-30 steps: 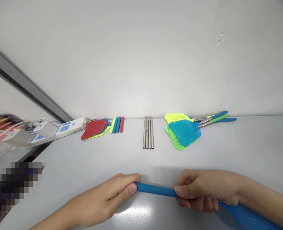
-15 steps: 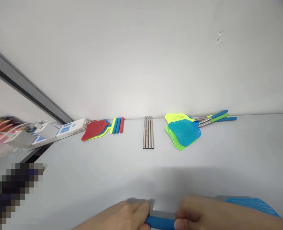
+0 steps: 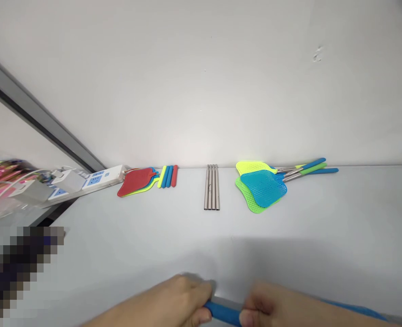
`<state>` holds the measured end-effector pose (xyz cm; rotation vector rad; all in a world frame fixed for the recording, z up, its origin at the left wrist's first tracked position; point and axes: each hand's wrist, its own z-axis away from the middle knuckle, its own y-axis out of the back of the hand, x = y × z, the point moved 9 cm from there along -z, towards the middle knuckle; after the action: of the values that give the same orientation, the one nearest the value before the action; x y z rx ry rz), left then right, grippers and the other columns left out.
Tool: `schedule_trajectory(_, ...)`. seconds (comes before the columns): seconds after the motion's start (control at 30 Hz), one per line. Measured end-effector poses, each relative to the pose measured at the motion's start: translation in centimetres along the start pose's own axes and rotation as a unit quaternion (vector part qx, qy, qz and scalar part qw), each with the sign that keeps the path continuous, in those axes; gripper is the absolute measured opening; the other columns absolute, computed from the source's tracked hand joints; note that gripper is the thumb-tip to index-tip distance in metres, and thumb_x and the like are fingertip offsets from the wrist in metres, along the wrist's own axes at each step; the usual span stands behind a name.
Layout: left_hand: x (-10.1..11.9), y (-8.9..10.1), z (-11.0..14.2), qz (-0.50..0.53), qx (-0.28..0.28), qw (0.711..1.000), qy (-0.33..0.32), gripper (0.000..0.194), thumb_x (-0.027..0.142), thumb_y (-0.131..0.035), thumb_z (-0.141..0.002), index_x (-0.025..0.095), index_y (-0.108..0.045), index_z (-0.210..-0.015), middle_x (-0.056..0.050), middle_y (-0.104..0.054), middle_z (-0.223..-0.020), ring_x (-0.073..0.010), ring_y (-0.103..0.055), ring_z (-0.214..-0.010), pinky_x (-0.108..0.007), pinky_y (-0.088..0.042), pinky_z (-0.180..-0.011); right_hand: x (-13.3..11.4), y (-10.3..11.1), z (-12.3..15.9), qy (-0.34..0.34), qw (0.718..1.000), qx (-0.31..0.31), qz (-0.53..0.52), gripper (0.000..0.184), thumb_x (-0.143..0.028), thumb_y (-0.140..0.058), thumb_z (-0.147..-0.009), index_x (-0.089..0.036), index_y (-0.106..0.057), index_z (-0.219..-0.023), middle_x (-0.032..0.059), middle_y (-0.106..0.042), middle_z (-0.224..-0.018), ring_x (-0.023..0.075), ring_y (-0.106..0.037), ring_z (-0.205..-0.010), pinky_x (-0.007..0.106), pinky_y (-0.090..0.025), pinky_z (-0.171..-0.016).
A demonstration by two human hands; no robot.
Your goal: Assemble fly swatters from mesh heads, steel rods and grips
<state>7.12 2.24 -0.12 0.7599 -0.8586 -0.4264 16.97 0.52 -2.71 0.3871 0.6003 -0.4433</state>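
At the bottom middle, my left hand [image 3: 190, 297] is closed round one end of a blue handle [image 3: 224, 313]. Its other end runs into my right hand [image 3: 264, 302], whose fingers are closed there and slightly blurred. Beyond my right forearm shows part of a blue mesh fly swatter head [image 3: 355, 309], apparently of the same swatter; the part between is hidden by my hand and arm. Farther back, several metal rods [image 3: 212, 188] lie side by side. Several fly swatters [image 3: 264, 188] with rods and handles are stacked to their right.
Loose swatter heads, a red one [image 3: 137, 181] on top, lie at the back left beside several coloured grips [image 3: 168, 176]. A white power strip [image 3: 98, 181] with plugged chargers stands along the left. A wall [image 3: 201, 91] bounds the table [image 3: 146, 236] behind.
Both hands have shifted slightly left, and the blue handle between them now tilts down to the right. Less of the blue swatter head shows beyond my right forearm. The camera view has moved slightly.
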Motion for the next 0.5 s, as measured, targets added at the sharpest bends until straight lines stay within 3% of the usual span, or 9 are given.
schedule_trajectory(0.23, 0.4, 2.3, 0.4, -0.061, 0.044, 0.997, 0.016, 0.021, 0.031, -0.030, -0.091, 0.021, -0.048, -0.084, 0.000, -0.059, -0.073, -0.0140, -0.055, -0.064, -0.022, -0.035, -0.055, -0.3, 0.7, -0.8, 0.085, 0.996, -0.010, 0.011, 0.034, -0.038, -0.036, -0.084, -0.017, -0.063, -0.083, -0.0045, -0.040, -0.053, 0.0066, -0.033, -0.043, 0.017, -0.024, -0.040)
schedule_trajectory(0.37, 1.2, 2.8, 0.2, -0.086, 0.054, 0.995, -0.008, 0.013, 0.025, -0.038, -0.089, 0.021, -0.049, -0.083, 0.002, -0.059, -0.074, -0.0134, -0.056, -0.065, -0.022, -0.035, -0.056, -1.3, 2.6, 0.3, 0.153, 0.980, 0.050, 0.117, 0.033, -0.042, -0.042, -0.083, -0.017, -0.064, -0.079, -0.0042, -0.046, -0.056, 0.0069, -0.037, -0.046, 0.017, -0.025, -0.041)
schedule_trajectory(0.5, 1.6, 3.3, 0.2, -0.134, 0.080, 0.986, -0.052, 0.011, 0.022, -0.041, -0.088, 0.019, -0.046, -0.079, 0.001, -0.057, -0.078, -0.0137, -0.054, -0.068, -0.023, -0.037, -0.062, -1.9, 2.6, 1.2, 0.217, 0.946, 0.008, 0.240, 0.022, -0.033, -0.055, -0.075, -0.016, -0.065, -0.064, -0.0060, -0.040, -0.048, 0.0062, -0.032, -0.042, 0.018, -0.020, -0.037)
